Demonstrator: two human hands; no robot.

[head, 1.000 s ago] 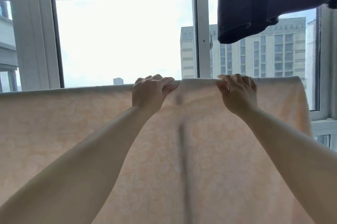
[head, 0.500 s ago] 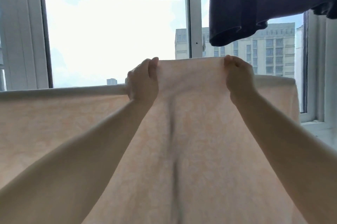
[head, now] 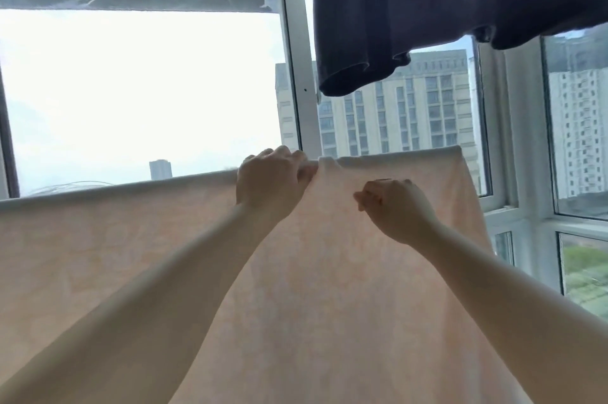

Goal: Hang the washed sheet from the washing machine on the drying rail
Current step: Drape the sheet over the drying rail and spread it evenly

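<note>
— Peach cloth fills most of your view: where exactly is the sheet (head: 164,272)?

— It hangs over a straight horizontal line that runs from the left edge up toward the right, and its front face drops down past the bottom of the frame. Your fold lies along that line, so the rail itself is hidden under the fabric. The sheet's right-hand edge ends in front of the window frame (head: 297,81).

— And your left hand (head: 268,181)?

— You have it up at the top fold, fingers curled over the edge and bunching the fabric just to its right, where a small wrinkle rises.

— Your right hand (head: 393,206)?

— That one sits lower, against the sheet's front face just below the fold, apart from the left hand. Your fingers are curled in with thumb and fingertips drawn together at the cloth; it looks like a pinch of fabric, though the fold you hold is too small to make out clearly.

— Anything else around you?

— A dark navy garment (head: 427,8) hangs above your right hand, well clear of the sheet, and tall buildings (head: 411,114) show through the glass.
</note>
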